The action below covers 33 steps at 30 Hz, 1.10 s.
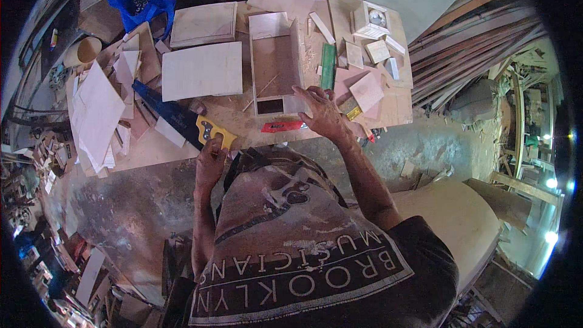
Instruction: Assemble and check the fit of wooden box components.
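A handsaw with a dark blue blade point(167, 111) and a yellow handle point(223, 138) lies at the table's front edge. My left hand point(211, 159) is closed around the near end of that handle. A long, shallow wooden box point(297, 61) stands in the middle of the table, with a small dark opening at its near end. Over its near right corner is my right hand point(325, 112), fingers apart, the fingertips at the box's edge; whether they press on it I cannot tell. A red tool point(284, 126) lies just below the box.
Two pale panels point(201, 71) point(203, 23) lie left of the box. On the right are a green strip point(328, 65), small wood blocks point(378, 51) and a yellow tool point(353, 113). A blue bag point(138, 3) sits far left, above heaped offcuts point(97, 115). Long boards point(467, 36) are stacked beyond the right edge.
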Each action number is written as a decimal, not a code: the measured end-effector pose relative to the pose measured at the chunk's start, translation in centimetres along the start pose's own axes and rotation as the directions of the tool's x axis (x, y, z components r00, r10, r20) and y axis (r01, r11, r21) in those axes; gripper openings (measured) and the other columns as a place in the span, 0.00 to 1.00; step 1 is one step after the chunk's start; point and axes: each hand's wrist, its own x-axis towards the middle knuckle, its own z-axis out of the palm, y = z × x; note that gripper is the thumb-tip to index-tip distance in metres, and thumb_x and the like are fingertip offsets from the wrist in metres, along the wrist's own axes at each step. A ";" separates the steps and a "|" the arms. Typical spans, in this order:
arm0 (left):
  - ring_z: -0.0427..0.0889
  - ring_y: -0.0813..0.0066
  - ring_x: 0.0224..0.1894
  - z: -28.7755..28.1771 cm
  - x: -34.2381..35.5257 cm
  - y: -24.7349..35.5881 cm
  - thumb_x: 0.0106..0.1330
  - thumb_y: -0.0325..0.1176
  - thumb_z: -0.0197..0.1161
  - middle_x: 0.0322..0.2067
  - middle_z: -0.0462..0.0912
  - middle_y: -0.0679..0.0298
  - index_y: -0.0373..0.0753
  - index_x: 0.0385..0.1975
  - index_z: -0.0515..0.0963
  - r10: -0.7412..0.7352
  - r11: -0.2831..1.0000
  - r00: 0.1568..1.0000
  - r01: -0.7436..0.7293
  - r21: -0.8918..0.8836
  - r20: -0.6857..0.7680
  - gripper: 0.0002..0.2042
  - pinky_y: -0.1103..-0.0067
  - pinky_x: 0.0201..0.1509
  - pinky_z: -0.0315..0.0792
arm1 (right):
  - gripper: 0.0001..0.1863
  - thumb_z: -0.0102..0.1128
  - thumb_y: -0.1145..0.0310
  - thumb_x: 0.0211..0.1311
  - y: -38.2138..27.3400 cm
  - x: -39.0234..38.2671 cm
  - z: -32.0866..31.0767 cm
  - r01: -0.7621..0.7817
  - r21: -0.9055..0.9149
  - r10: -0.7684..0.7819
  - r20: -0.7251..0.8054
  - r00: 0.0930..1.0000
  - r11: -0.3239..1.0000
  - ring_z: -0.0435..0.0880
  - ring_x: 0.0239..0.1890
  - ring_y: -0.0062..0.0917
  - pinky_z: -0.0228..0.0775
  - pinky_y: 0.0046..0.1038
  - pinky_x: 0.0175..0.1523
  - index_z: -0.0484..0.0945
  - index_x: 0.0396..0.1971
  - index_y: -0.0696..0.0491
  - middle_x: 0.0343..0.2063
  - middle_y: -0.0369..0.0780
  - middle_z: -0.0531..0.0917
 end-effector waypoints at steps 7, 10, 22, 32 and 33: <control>0.82 0.68 0.34 0.2 0.1 0.7 0.63 0.32 0.63 0.31 0.82 0.56 0.39 0.48 0.74 -0.064 0.998 0.998 0.064 -0.016 0.013 0.15 0.71 0.39 0.75 | 0.38 0.64 0.67 0.52 0.1 0.0 -0.1 0.015 -0.022 -0.016 -0.009 1.000 1.000 0.69 0.60 0.34 0.51 0.50 0.62 0.62 0.65 0.45 0.53 0.39 0.76; 0.82 0.69 0.32 0.3 0.1 0.2 0.62 0.31 0.62 0.28 0.82 0.56 0.38 0.47 0.75 -0.008 1.000 0.999 0.009 0.024 -0.031 0.13 0.72 0.37 0.75 | 0.37 0.64 0.67 0.52 -0.5 0.1 -0.6 0.035 -0.022 -0.036 -0.036 0.999 0.999 0.69 0.59 0.33 0.50 0.51 0.62 0.62 0.65 0.45 0.52 0.39 0.77; 0.82 0.50 0.31 -0.8 -0.4 -5.9 0.61 0.27 0.58 0.27 0.80 0.47 0.37 0.42 0.76 0.001 0.999 0.951 0.015 0.049 -0.310 0.10 0.65 0.33 0.73 | 0.31 0.66 0.71 0.51 -7.0 -1.8 -2.5 -0.092 0.534 0.128 -0.032 0.991 0.840 0.79 0.46 0.25 0.71 0.28 0.51 0.69 0.58 0.55 0.47 0.42 0.80; 0.83 0.55 0.31 -5.3 -2.3 -8.0 0.59 0.23 0.54 0.26 0.80 0.47 0.34 0.38 0.77 0.088 0.989 0.960 -0.052 0.140 -0.267 0.09 0.66 0.32 0.73 | 0.24 0.63 0.65 0.58 -11.4 2.1 14.0 -0.129 0.590 0.077 0.112 0.991 0.797 0.82 0.43 0.36 0.75 0.36 0.46 0.70 0.52 0.59 0.42 0.51 0.80; 0.83 0.55 0.31 -5.3 -2.3 -8.6 0.59 0.23 0.54 0.26 0.80 0.47 0.34 0.38 0.77 0.090 0.989 0.960 -0.054 0.139 -0.264 0.09 0.66 0.32 0.73 | 0.23 0.63 0.65 0.59 -11.4 2.3 15.3 -0.222 0.596 0.170 0.143 0.975 0.772 0.81 0.47 0.39 0.75 0.37 0.47 0.70 0.52 0.59 0.42 0.52 0.80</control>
